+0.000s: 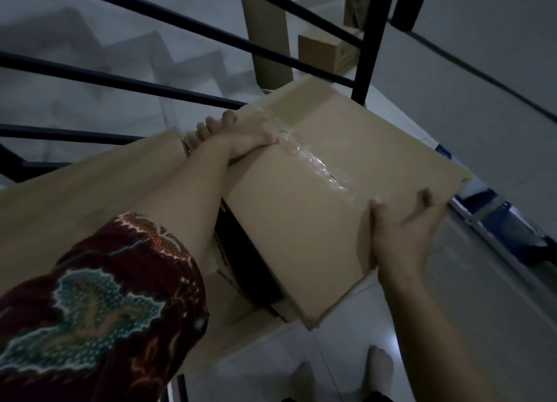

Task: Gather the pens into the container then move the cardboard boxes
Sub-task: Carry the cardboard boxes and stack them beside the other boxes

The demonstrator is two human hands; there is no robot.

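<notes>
Because it is gripped at two opposite edges, the taped cardboard box (331,184) hangs tilted in the air above a larger open carton (75,199), whose dark inside shows beneath it. At the far edge the left hand (241,136) curls its fingers over the side and lays the thumb on the clear tape seam; at the near corner the right hand (404,236) clamps on with thumb on top and fingers wrapped under. That spread looks chosen to steady a wide, flat load while it is carried. A black stair railing (180,55) stands just behind, with another small cardboard box (325,52) on the tiled floor (337,356) beyond it. No pens or container show, so I judge this the box-moving stage.
</notes>
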